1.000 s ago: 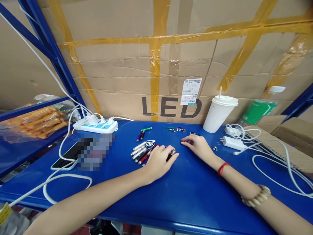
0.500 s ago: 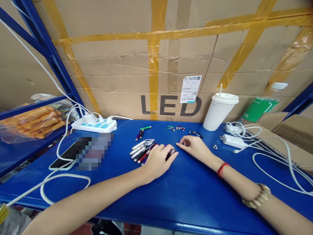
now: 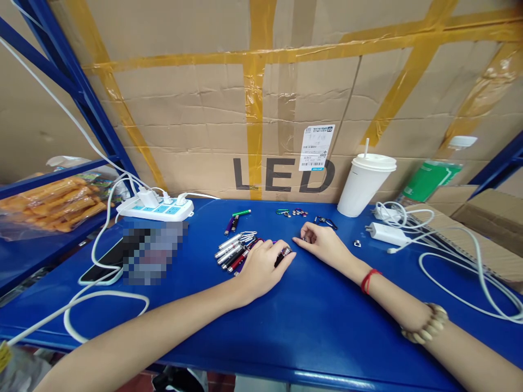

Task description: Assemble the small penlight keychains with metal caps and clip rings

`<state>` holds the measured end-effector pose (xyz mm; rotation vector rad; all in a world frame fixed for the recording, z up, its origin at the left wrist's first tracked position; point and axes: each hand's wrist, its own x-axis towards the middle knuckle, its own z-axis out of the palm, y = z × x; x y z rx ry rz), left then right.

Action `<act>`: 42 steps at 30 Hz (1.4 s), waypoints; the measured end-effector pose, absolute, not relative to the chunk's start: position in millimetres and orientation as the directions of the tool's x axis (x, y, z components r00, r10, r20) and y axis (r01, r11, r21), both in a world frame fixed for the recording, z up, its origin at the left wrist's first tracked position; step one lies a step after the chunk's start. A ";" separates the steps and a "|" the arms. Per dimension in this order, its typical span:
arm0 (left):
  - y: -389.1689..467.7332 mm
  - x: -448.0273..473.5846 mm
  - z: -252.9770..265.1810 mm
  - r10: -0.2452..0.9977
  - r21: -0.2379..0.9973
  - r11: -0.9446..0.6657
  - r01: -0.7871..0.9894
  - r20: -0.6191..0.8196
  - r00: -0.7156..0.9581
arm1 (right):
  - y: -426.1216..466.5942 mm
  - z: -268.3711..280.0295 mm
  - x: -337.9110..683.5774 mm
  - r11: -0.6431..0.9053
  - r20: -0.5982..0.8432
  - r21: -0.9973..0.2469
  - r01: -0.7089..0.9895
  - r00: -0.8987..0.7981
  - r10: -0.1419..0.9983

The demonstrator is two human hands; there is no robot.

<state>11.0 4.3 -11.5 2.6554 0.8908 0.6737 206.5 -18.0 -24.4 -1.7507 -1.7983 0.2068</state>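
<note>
My left hand is closed around a short dark pen light with a shiny silver end, held between thumb and fingers; the palm hides most of it. Beside and partly under that hand lies a pile of slim metal pen lights in silver, black, red and purple, some with clips. My right hand rests on the blue table just to the right, its thumb and fingers curled together in a pinch. A tiny silvery bit shows between its fingertips, too small to name.
Behind the hands lie a green pen light, small carabiner clips and a black clip. A white cup, a charger and cables stand right. Left are a power strip and a phone. A large carton backs the table.
The whole view has shifted slightly. My right fingers have curled a little more, and a tiny silvery bit now shows at their tips. My left hand keeps its grip on the pen light.
</note>
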 end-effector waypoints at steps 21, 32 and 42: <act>6.2 10.7 -14.0 0.637 0.391 -0.764 0.514 0.327 0.698 | -19.7 -23.1 202.6 0.146 0.325 -0.532 0.834 0.042 0.945; 6.2 10.5 -13.5 0.643 0.398 -0.755 0.521 0.297 0.706 | -19.8 -23.0 202.5 0.142 0.280 -0.543 0.828 0.019 0.960; 5.4 11.5 -12.3 0.643 0.399 -0.755 0.521 0.291 0.709 | -18.1 -26.0 204.5 0.198 0.351 -0.458 0.867 -0.029 0.936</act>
